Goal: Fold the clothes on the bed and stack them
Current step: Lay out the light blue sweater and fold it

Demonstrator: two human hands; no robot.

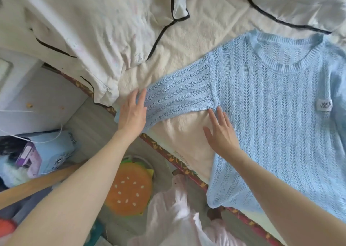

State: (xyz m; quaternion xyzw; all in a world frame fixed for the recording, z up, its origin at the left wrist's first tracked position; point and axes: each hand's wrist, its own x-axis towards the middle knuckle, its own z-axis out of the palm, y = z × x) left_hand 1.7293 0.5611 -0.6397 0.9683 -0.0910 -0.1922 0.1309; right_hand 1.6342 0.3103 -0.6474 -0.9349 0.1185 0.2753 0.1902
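A light blue knit sweater point(277, 114) lies flat, front up, on the cream bed point(187, 45), its sleeve point(177, 96) stretched out toward the bed's edge. The left hand point(132, 112) rests flat on the sleeve's end, fingers straight. The right hand point(221, 133) lies spread at the sweater's side edge, just under the armpit, fingertips touching the knit. A white, black-trimmed quilt point(84, 30) lies bunched beyond the sleeve.
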